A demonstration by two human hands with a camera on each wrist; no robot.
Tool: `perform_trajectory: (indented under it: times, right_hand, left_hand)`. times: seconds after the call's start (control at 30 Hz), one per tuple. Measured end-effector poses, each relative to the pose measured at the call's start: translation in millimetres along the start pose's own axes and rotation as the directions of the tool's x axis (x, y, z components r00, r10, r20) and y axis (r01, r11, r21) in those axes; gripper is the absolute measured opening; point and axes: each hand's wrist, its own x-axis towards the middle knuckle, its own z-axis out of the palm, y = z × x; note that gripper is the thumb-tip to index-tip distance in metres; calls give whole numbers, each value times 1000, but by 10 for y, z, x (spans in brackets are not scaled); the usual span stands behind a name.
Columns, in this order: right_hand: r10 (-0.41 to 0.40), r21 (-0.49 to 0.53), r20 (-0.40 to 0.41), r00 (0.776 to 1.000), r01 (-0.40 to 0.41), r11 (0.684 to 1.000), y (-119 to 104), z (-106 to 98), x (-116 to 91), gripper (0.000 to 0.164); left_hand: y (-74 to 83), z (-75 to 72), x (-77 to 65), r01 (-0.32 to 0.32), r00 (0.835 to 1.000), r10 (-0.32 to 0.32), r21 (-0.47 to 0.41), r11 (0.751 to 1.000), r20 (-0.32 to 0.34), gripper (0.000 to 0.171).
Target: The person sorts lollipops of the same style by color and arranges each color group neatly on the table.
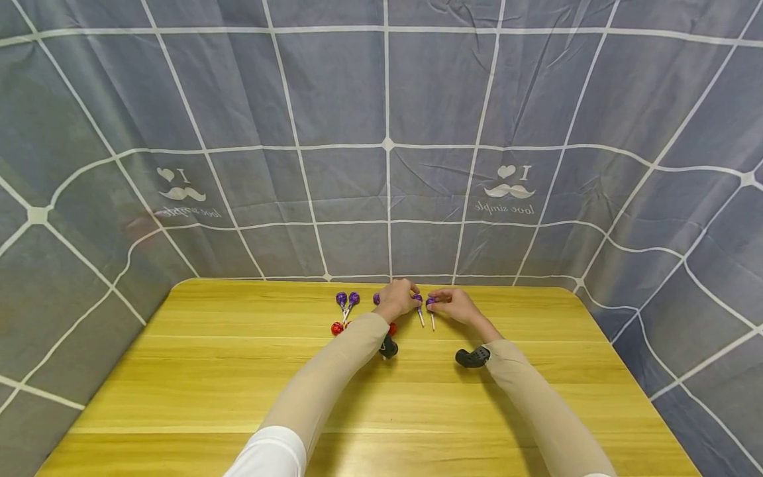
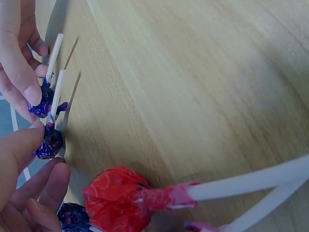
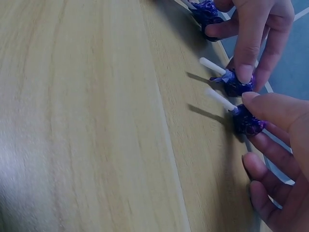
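Note:
Near the table's far edge, my left hand (image 1: pixel 398 298) pinches the head of a purple-wrapped lollipop (image 2: pixel 49 145) between thumb and finger. Just to its right, my right hand (image 1: pixel 457 307) pinches a second purple lollipop (image 3: pixel 248 121) the same way. Their white sticks point toward me, nearly parallel. Another purple lollipop (image 3: pixel 205 12) lies left of my left hand, partly hidden by it in the head view. A red-wrapped lollipop (image 2: pixel 118 198) shows large in the left wrist view, close to my left hand. My left forearm covers some of the lollipops.
Further left, two purple lollipops (image 1: pixel 341 298) lie with their sticks converging, and a red lollipop (image 1: pixel 337 328) sits in front of them. Behind the wooden table (image 1: pixel 238 377) hangs a grey curtain (image 1: pixel 340 185) with white lines, close to the far edge.

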Motion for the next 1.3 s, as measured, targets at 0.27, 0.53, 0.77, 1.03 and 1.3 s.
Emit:
perform_trajectory:
  times: [0.27, 0.53, 0.77, 1.03, 1.3]
  right_hand:
    - [-18, -39, 11, 1000, 19, 999, -13, -38, -22, 37]
    - [-29, -36, -27, 999, 28, 999, 5, 0, -2, 34]
    - [-37, -44, -18, 999, 36, 998, 9, -1, -2, 34]
    - [-27, -48, -16, 1000, 26, 999, 2, -3, 0, 35]
    - [-33, -50, -10, 999, 32, 998, 11, 3, -1, 36]
  left_hand:
    - [2, -3, -6, -15, 1000, 16, -12, 1000, 7, 26]
    - [1, -27, -17, -20, 1000, 20, -13, 1000, 5, 26]
    - [11, -56, -40, -11, 1000, 12, -13, 1000, 8, 28]
    - [8, -63, -45, -6, 1000, 6, -29, 1000, 11, 28]
    - [1, -46, -38, 5, 1000, -5, -9, 1000, 18, 29]
